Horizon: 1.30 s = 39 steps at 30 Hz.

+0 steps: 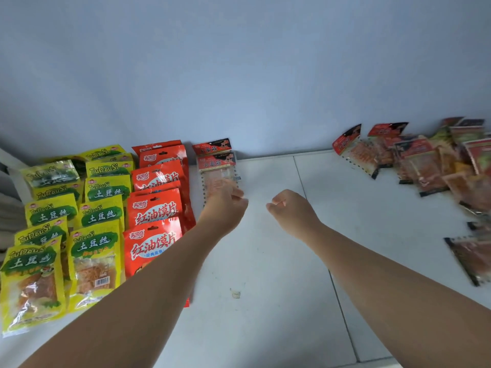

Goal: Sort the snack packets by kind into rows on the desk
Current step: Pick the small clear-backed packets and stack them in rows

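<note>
Two rows of yellow packets point(93, 248) lie on the left of the white desk point(279, 301). Beside them runs a row of red packets point(154, 208). Right of that, two clear packets with red-and-black headers point(216, 163) lie against the wall, one overlapping the other. My left hand point(225, 205) is at the lower end of the nearer clear packet, with its fingers curled onto it. My right hand point(288, 208) hovers just to the right, loosely curled and holding nothing.
An unsorted heap of mixed red and clear packets point(430, 166) covers the far right of the desk, and one dark-edged packet point(470, 256) lies apart nearer to me. A pale wall point(239, 75) closes the back. A small crumb point(236, 294) lies on the desk.
</note>
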### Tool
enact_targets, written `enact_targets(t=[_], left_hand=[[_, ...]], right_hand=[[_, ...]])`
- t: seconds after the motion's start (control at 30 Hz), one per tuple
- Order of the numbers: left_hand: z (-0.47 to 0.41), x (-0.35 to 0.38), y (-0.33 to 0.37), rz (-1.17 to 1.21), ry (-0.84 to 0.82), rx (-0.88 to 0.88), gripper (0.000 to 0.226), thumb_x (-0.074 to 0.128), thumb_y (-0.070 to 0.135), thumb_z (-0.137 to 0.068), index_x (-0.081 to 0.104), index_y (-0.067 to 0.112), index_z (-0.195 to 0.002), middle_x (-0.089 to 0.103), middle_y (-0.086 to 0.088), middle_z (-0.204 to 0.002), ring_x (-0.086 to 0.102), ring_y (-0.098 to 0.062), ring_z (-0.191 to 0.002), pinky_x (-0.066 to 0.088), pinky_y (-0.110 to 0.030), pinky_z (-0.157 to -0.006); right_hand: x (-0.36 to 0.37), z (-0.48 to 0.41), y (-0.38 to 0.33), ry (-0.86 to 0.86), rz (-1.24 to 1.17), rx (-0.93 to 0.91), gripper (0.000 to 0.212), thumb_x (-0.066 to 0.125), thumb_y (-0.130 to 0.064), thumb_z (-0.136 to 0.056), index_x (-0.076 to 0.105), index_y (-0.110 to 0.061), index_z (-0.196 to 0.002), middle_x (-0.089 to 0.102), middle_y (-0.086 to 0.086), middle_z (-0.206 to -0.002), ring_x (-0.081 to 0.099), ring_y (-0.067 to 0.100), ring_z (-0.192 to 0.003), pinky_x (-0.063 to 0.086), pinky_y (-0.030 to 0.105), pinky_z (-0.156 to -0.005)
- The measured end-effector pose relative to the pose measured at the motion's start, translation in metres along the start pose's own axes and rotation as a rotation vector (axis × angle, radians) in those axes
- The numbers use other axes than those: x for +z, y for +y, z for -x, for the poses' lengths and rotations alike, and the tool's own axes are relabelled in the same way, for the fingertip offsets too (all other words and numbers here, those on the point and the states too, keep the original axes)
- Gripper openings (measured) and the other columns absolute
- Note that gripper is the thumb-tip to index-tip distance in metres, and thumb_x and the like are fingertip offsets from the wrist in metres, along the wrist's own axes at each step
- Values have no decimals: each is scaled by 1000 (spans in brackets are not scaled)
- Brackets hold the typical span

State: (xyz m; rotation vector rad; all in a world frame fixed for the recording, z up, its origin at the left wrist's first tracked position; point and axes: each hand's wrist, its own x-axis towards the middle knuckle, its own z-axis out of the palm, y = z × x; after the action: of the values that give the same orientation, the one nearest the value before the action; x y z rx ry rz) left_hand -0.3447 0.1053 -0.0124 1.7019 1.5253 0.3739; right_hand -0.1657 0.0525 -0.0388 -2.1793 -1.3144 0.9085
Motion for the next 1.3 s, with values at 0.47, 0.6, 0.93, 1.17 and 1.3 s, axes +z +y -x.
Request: enact_targets(t=[0.47,0.6,0.93,1.17,1.3], left_hand=[[70,99,69,-122,-172,4,25,60,33,-95,68,24,-116,68,11,-110,64,-11,-103,48,-26,-79],[87,141,104,-127,-196,13,11,60,29,-92,69,24,-95,68,10,-95,61,-8,-81,42,-24,-68],[110,196,146,-16,-138,-71,14,63,26,-92,70,23,-80,74,3,-81,61,-14,-66,43,-24,-61],[74,185,157,18,-86,-83,8,64,27,-94,72,26,-93,75,1,-87,70,-14,-84,45,-25,-63],[43,185,165,31,-95,-64,13,63,27,-94,73,23,-101,74,5,-84,67,-10,-80,44,-26,-63]], right_hand=[[-103,64,121,12,72,37,20,55,-38,-94,61,-25,-109,62,-11,-103,63,14,-93,52,32,-79],[-139,82,167,22,33,53,23,55,-38,-94,61,-24,-111,64,-9,-105,61,14,-98,53,34,-85],[-201,97,251,44,-32,87,23,55,-34,-95,63,-20,-111,63,-8,-98,59,15,-94,42,28,-71],[-207,66,241,49,-56,110,30,55,-32,-96,65,-14,-119,66,0,-107,60,17,-97,43,28,-77],[-219,44,230,48,-36,111,37,54,-30,-97,62,-12,-128,67,4,-124,59,18,-101,45,29,-80]])
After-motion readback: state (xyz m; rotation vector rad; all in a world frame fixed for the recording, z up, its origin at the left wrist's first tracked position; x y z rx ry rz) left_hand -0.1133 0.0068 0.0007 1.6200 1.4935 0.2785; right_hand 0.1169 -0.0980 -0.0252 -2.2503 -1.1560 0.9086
